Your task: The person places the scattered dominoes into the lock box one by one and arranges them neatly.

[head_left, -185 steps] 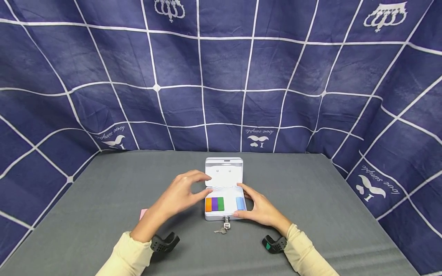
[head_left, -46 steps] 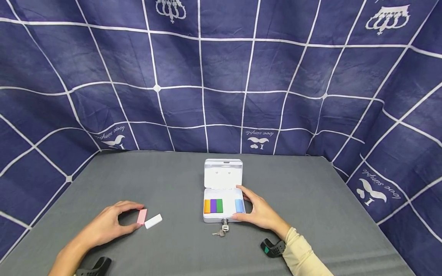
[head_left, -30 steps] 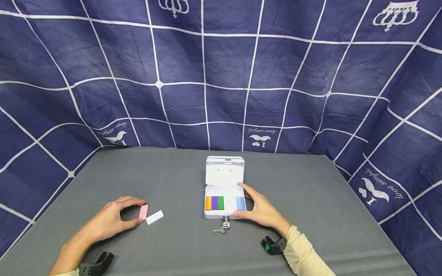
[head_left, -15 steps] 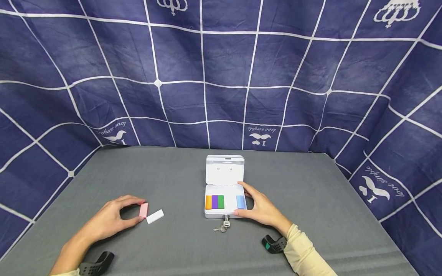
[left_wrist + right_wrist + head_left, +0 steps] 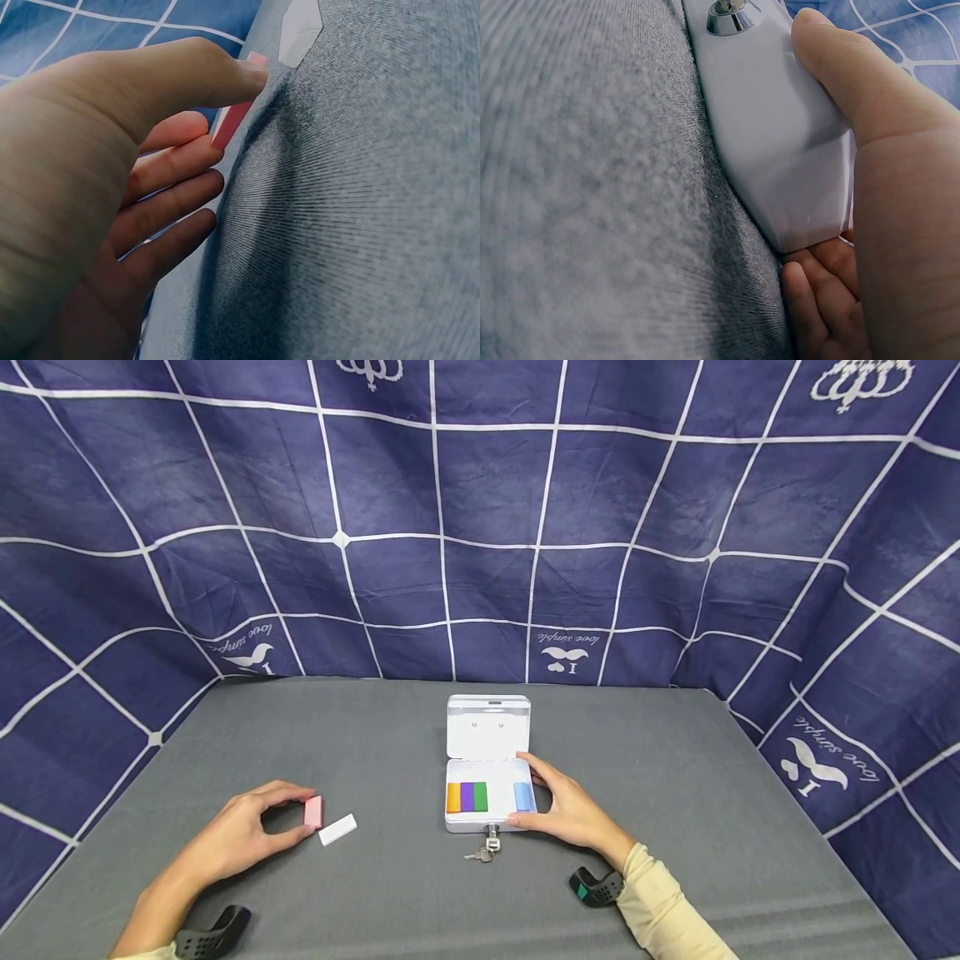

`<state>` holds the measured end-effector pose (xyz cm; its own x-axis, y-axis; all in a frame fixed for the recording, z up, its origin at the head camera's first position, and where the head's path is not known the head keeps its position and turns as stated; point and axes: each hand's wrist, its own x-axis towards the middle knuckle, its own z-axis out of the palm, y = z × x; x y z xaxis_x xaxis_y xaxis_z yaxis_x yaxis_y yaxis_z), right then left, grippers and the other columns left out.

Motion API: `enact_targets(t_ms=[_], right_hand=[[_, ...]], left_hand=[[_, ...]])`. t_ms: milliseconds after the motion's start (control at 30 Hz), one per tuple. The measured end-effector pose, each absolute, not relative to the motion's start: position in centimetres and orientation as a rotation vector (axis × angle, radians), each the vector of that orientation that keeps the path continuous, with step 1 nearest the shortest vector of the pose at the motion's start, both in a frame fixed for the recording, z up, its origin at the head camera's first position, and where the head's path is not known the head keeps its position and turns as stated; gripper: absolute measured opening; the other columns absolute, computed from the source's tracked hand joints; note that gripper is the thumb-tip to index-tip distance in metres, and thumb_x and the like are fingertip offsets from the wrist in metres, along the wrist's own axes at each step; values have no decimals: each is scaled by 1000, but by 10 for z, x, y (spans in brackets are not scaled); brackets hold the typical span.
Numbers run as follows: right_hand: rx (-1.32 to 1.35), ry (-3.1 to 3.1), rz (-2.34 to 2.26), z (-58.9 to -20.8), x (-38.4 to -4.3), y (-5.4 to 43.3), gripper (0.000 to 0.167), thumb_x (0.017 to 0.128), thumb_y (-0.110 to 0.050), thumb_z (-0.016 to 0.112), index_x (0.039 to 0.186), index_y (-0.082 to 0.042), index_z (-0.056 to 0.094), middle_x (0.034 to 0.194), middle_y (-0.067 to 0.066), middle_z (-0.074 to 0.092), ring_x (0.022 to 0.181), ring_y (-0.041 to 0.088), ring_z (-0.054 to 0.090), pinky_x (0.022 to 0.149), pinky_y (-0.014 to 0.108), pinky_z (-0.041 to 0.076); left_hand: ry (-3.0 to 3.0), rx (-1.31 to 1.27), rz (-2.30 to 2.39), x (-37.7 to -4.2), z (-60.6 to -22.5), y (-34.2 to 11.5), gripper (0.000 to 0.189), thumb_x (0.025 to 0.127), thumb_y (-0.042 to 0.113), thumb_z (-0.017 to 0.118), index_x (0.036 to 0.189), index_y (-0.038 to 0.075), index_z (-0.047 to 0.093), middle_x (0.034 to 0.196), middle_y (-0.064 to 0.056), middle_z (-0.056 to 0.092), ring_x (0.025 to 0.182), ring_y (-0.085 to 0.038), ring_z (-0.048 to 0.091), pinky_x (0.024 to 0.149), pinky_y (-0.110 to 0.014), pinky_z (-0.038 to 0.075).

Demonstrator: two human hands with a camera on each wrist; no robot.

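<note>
At the left of the table my left hand (image 5: 240, 835) pinches a small pink block (image 5: 313, 812) between thumb and fingertips. Close to its right lies a white block (image 5: 337, 829), also at the top of the left wrist view. A small white lockable box (image 5: 501, 772) stands at the middle with its lid (image 5: 488, 739) raised. Inside lie orange (image 5: 453, 797), purple (image 5: 467, 797) and green (image 5: 481, 797) blocks side by side at the left, and a light blue block (image 5: 522, 796) at the right. My right hand (image 5: 566, 810) grips the box's right side, thumb at the front wall.
Keys (image 5: 482, 855) hang from the lock (image 5: 492, 833) at the box's front. Grey cloth (image 5: 375, 910) covers the table. A blue curtain (image 5: 480, 527) with white lines closes off the back and sides.
Since the earliest frame my left hand has moved from over the box leftward to the pink block, which has since turned slightly. My right hand has stayed on the box.
</note>
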<state>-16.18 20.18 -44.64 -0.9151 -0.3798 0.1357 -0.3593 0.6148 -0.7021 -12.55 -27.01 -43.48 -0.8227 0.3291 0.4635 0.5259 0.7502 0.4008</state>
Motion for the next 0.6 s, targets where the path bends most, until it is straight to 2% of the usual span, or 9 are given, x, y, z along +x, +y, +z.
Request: enact_targets(t_ms=[600], right_hand=[[-637, 2798, -1215, -445, -160, 201, 98, 79, -52, 86, 159, -21, 39, 154, 11, 51, 134, 26, 57, 113, 51, 43]], left_hand=[[-2585, -629, -736, -125, -429, -271, 41, 73, 28, 94, 110, 22, 79, 105, 13, 72, 97, -5, 66, 87, -7, 39]])
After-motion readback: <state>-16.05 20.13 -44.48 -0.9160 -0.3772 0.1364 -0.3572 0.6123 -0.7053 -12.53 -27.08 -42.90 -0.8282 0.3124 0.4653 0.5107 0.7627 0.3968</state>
